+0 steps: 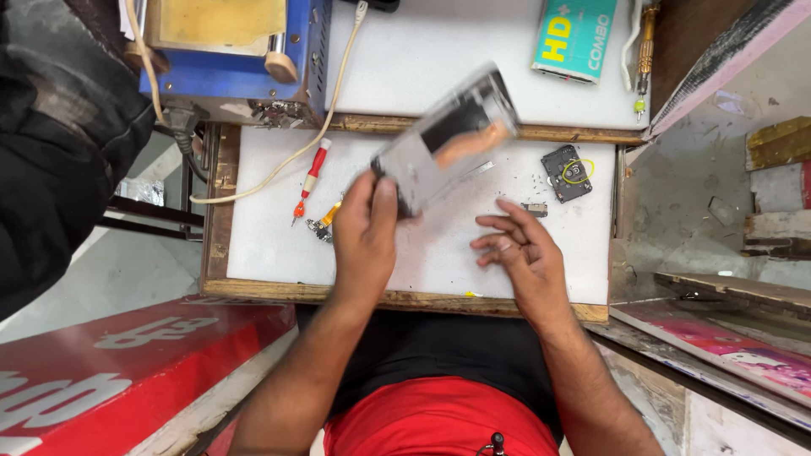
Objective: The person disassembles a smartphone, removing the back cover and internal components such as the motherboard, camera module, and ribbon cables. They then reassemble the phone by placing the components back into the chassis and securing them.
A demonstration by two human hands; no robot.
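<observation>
My left hand [365,230] grips the lower end of an opened phone [448,135], holding it tilted above the white work board [270,245]; the phone is blurred, showing a silver inner frame, a dark patch and an orange part. My right hand [519,253] hovers just over the board to the right of the phone, fingers spread and holding nothing. A small dark part [534,209] lies just beyond its fingertips.
A red-handled screwdriver [309,179] and small orange-tipped tool [326,221] lie left of my hand. A black circuit module with a yellow ring [568,172] sits far right. A blue machine [245,59], a white cable [291,152], a teal box [576,35] and a thin driver [644,51] stand behind.
</observation>
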